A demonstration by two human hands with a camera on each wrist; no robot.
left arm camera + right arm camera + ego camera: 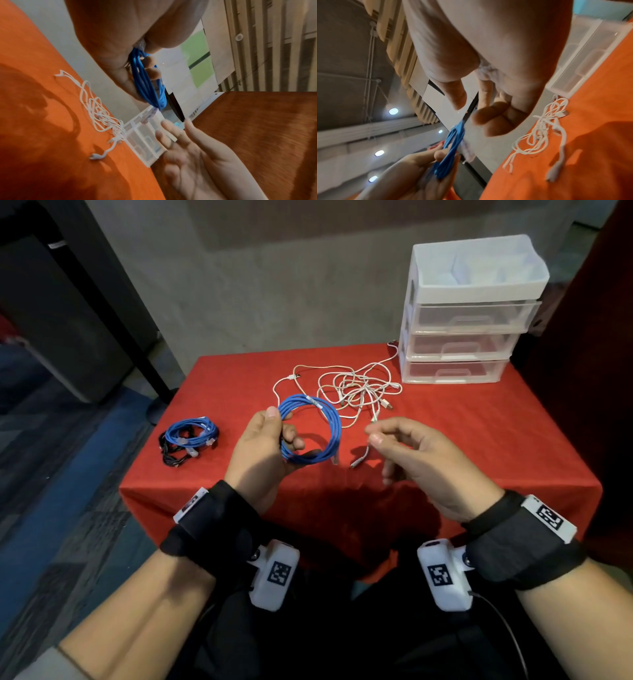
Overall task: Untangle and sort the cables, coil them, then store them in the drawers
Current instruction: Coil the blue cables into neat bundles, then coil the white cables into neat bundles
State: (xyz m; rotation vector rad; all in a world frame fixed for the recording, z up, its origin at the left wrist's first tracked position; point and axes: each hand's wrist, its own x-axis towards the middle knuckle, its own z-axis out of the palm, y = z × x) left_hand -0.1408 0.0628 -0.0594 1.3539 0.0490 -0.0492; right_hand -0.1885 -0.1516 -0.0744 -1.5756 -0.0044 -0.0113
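A blue cable coil (310, 429) hangs above the red tablecloth, gripped on its left side by my left hand (274, 434), thumb on top and fingers through the loop. The left wrist view shows that coil (147, 83) edge-on in my left hand (111, 40). My right hand (383, 436) hovers just right of the coil with loosely curled fingers and holds nothing; it shows the same way in the right wrist view (488, 75). Behind both hands, tangled white cables (349, 392) lie on the table. One white cable end (359, 462) lies below my right hand.
A bundle of coiled blue and black cables (188, 440) sits at the table's left. A white drawer unit (459, 344) with three clear drawers shut and an open top tray stands at the back right. The table (479, 446) drops off at the front and sides.
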